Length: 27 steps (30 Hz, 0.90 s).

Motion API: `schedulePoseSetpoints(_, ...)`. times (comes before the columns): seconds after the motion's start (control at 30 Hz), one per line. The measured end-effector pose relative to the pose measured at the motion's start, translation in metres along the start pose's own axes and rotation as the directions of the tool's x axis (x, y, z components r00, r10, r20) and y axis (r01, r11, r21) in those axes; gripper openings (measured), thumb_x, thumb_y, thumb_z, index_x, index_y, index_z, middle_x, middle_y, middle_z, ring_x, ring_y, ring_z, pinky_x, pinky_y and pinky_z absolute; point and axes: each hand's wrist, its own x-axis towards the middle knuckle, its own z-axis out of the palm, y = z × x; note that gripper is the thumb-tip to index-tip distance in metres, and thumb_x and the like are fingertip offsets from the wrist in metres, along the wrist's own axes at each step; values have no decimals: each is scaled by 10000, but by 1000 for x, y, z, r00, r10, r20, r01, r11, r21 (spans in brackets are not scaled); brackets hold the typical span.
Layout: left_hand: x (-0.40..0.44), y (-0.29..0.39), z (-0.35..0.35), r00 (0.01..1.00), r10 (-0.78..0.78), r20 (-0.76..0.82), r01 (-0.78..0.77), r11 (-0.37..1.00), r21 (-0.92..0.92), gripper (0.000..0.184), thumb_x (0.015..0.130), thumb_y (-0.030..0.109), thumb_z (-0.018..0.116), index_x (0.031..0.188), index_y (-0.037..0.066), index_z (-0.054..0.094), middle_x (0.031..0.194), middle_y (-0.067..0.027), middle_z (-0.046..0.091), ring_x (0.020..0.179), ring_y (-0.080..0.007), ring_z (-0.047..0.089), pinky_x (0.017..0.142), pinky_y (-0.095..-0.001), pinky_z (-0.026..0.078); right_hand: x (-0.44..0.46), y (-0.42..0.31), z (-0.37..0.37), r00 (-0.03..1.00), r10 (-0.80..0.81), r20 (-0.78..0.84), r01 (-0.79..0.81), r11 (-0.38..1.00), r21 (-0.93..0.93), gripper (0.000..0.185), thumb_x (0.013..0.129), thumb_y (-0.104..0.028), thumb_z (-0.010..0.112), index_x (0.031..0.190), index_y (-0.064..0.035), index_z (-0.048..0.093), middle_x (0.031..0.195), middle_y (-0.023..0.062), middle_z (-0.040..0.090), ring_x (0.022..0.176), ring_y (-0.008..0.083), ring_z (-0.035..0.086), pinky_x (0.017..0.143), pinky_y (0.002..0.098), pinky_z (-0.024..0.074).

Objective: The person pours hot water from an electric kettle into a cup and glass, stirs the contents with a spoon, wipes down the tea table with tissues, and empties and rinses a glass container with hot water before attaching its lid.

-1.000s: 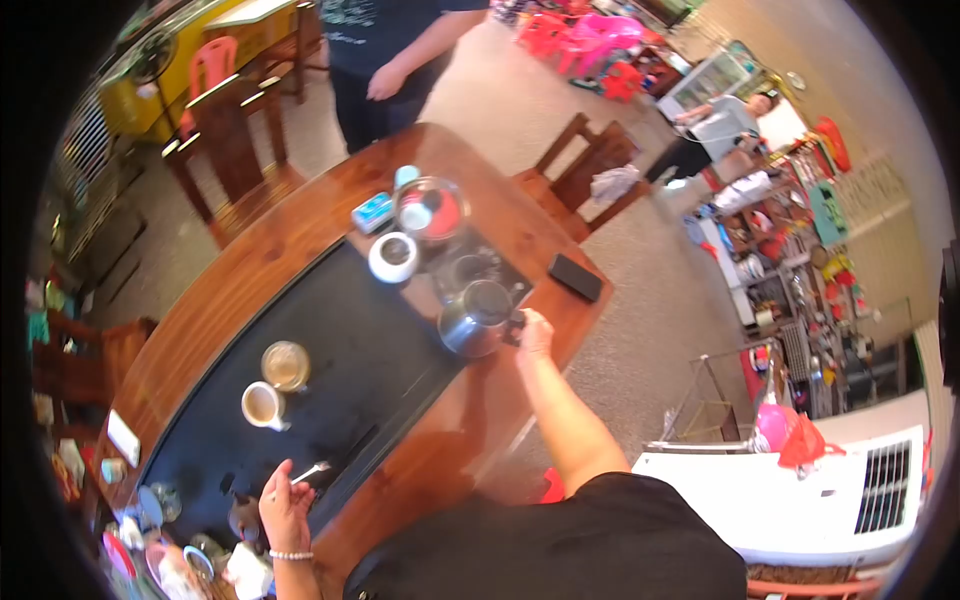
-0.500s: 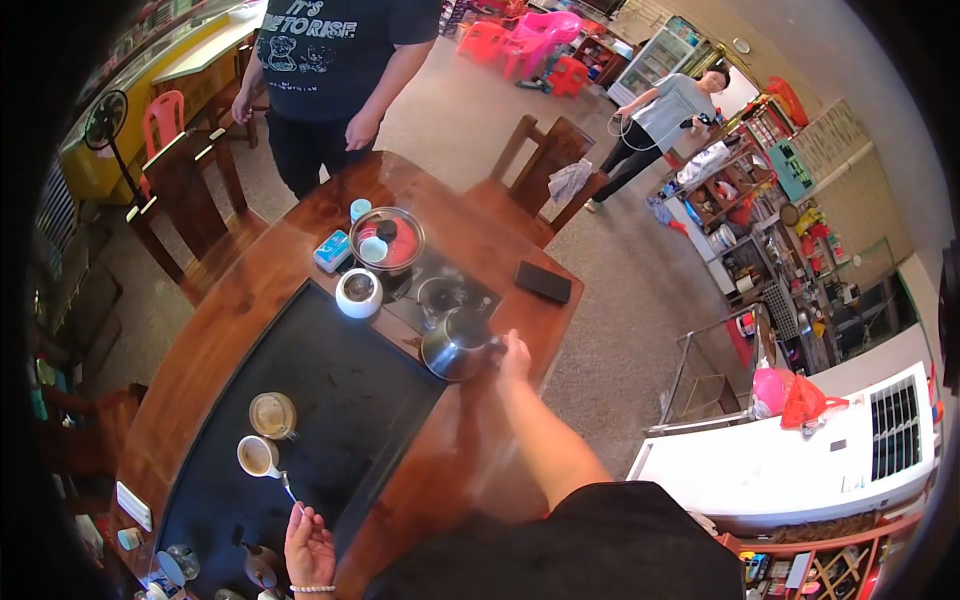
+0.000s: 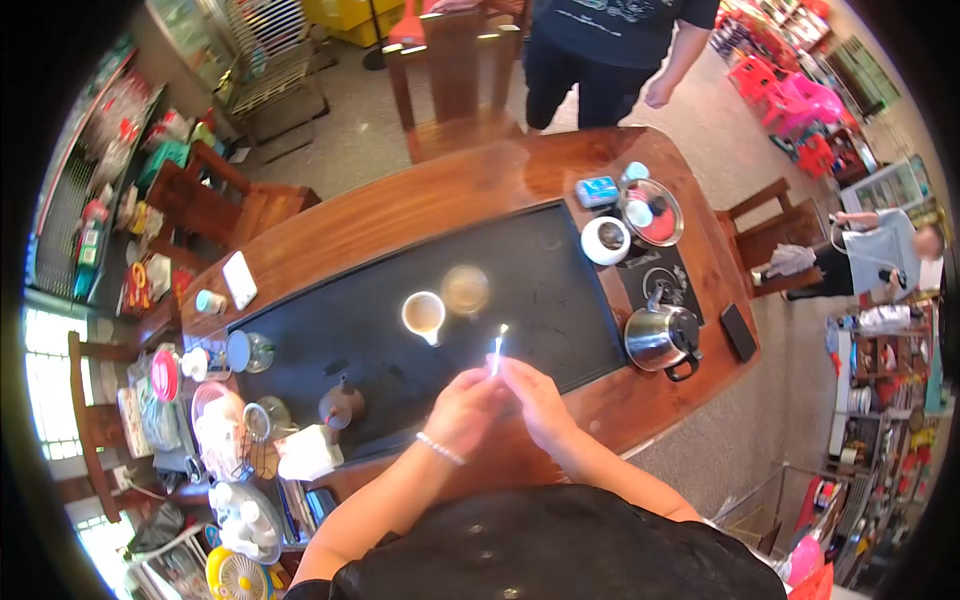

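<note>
Over the front of the black tea tray (image 3: pixel 520 250), my left hand (image 3: pixel 465 410), with a beaded bracelet at the wrist, pinches a small metal spoon (image 3: pixel 500 345). My right hand (image 3: pixel 535 400) meets it from the other side, its fingertips closed at the spoon's handle. Beyond the hands stands a white cup (image 3: pixel 424 315) of light brown drink. A glass cup (image 3: pixel 465 290) with a similar drink is beside it, slightly blurred. The steel kettle (image 3: pixel 655 340) rests at the tray's right end, apart from both hands.
A white pot (image 3: pixel 605 240), a glass-lidded bowl (image 3: pixel 660 215) and a blue box (image 3: pixel 597 191) stand at the back right. A dark phone (image 3: pixel 738 332) lies near the right edge. Left are a brown teapot (image 3: pixel 342 402) and jars. Two people stand beyond the table.
My right hand has let go of the kettle, which now stands by the tray, and has joined my left hand at the spoon. The spoon has left the white cup. The view has turned left.
</note>
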Motion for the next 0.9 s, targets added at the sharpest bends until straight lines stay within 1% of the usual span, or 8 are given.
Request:
schedulePoseSetpoints(0.1, 2, 1, 2, 994, 105, -16, -105, 994, 15, 215, 931, 129, 648, 1107, 24, 585, 1061, -86, 647, 1006, -192, 627, 890, -339, 505, 16, 1, 17, 1000, -25, 16, 27, 991, -133, 253, 973, -198, 586, 1129, -13, 661, 1059, 59, 674, 982, 114, 602, 894, 257, 457)
schedulePoseSetpoints(0.23, -2, 7, -4, 991, 84, -103, -68, 986, 150, 204, 946, 194, 651, 1109, 106, 565, 1024, -26, 648, 928, -162, 633, 843, -330, 519, 38, -7, 15, 995, -94, -44, 84, 977, -197, 206, 958, -180, 587, 1028, -9, 679, 934, 53, 686, 862, 115, 623, 788, 263, 497)
schedulePoseSetpoints(0.4, -6, 12, -21, 959, 122, -255, -57, 967, 247, 268, 926, 222, 683, 1144, 76, 628, 896, 4, 621, 738, -98, 580, 701, -272, 505, 45, -33, 14, 936, -283, 211, 316, 406, -858, 175, 938, -182, 583, 1019, -63, 684, 863, 89, 662, 782, 227, 657, 682, 367, 520)
schedulePoseSetpoints(0.47, -3, 14, -20, 957, 122, -264, -64, 974, 216, 244, 921, 224, 690, 1111, 75, 655, 852, 15, 606, 699, -80, 549, 665, -266, 490, 38, -26, 18, 871, -331, 364, 428, 145, -892, 205, 892, -147, 597, 1067, -64, 661, 881, 142, 618, 831, 351, 621, 716, 434, 508)
schedulePoseSetpoints(0.57, 3, 16, -18, 947, 119, -298, -74, 985, 158, 178, 910, 223, 703, 1018, 84, 677, 806, 31, 595, 673, -65, 526, 641, -257, 473, 31, -12, 25, 853, -325, 409, 452, 66, -890, 216, 896, -55, 569, 1095, -55, 654, 903, 143, 583, 840, 342, 608, 718, 409, 509)
schedulePoseSetpoints(0.67, 7, 15, -19, 932, 113, -345, -85, 992, 94, 142, 903, 220, 711, 968, 98, 675, 800, 36, 596, 666, -63, 519, 643, -253, 469, 29, -7, 27, 835, -374, 403, 479, 134, -867, 188, 899, -52, 585, 1069, -26, 661, 860, 134, 620, 763, 288, 629, 693, 373, 510)
schedulePoseSetpoints(0.8, 10, 19, -23, 928, 115, -355, -99, 993, 62, 124, 898, 215, 717, 946, 112, 670, 797, 33, 604, 666, -67, 520, 657, -258, 472, 36, -8, 11, 983, -143, 113, 178, 637, -750, 132, 928, -114, 633, 965, 4, 681, 717, 29, 660, 621, 77, 543, 587, 240, 447)
schedulePoseSetpoints(0.9, 14, 22, -22, 939, 95, -330, -89, 995, 32, 155, 896, 232, 720, 987, 118, 666, 853, 18, 622, 705, -80, 539, 691, -281, 482, 39, -13, 2, 1000, 16, -9, -18, 831, -556, 189, 932, -165, 638, 1008, -5, 704, 814, 33, 702, 667, 56, 579, 603, 217, 469)
